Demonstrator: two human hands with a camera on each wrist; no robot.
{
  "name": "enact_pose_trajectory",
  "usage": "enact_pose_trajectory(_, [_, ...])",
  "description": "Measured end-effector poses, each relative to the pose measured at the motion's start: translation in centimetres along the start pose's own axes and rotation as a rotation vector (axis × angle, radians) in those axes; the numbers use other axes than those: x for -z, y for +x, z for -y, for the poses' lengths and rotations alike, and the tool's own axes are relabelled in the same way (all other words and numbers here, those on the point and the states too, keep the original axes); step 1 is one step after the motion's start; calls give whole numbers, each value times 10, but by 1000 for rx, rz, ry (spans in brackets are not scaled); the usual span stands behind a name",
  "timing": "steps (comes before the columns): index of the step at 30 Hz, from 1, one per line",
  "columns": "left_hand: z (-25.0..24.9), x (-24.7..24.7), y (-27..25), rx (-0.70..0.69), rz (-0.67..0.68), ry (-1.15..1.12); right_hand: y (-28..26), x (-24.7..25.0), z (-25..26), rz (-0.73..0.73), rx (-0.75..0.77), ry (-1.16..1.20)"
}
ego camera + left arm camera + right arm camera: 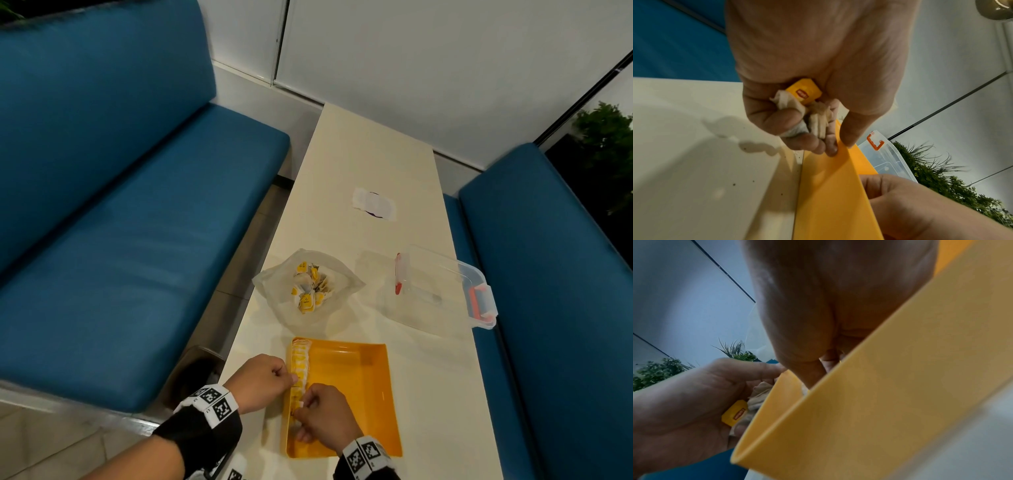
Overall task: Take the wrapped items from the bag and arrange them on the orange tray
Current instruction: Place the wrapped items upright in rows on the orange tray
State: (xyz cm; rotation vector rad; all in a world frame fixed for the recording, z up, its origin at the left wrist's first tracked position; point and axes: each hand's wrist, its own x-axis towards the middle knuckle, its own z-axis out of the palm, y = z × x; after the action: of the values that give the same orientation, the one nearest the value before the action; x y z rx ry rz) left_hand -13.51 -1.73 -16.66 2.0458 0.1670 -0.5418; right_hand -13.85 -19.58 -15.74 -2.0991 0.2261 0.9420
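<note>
1. Orange plastic tray (363, 394), rectangular, raised walls: one, at the near end of the long cream table (370, 178).
2. Clear plastic bag (308, 284), open and lying flat: one, just beyond the tray on the table; it holds a heap of tea bags with yellow tags (308, 287), too many and too small to count.
3. Row of white tea bags with yellow tags (300, 363): one row, packed along the tray's left wall, running from the far corner toward the hands; individual count not legible.
4. Clear plastic storage box with orange latches (442, 284): one, well to the right of the bag. White paper scrap (374, 204): one, further up the table.
5. Blue padded benches: two, one on each side of the table.
6. Head view only: the bag, the row, the box and both wrists with black-and-white marker bands.
7. Left wrist view only: the contents of the left hand (818, 73), namely a crumpled bundle of tea bags (797, 107) with one yellow tag showing a red label, and dark specks on the table beside the tray wall.
8. Right wrist view: mostly tray wall and palm; fingertips hidden.
9. Left hand: fingers curled round the bundle, fingertips touching the tray's left rim.
10. Right hand (325, 421): inside the tray at the near end of the row, fingers curled and pinching a white tea bag (301, 404).
</note>
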Motion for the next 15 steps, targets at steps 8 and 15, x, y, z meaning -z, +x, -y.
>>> enact_pose_trajectory(8, [-8,8,9,-18,-54,8,12,2,11,-71,42,-28])
enact_pose_trajectory(15, [-18,22,8,51,-3,15,9,5,20,-78,38,-46])
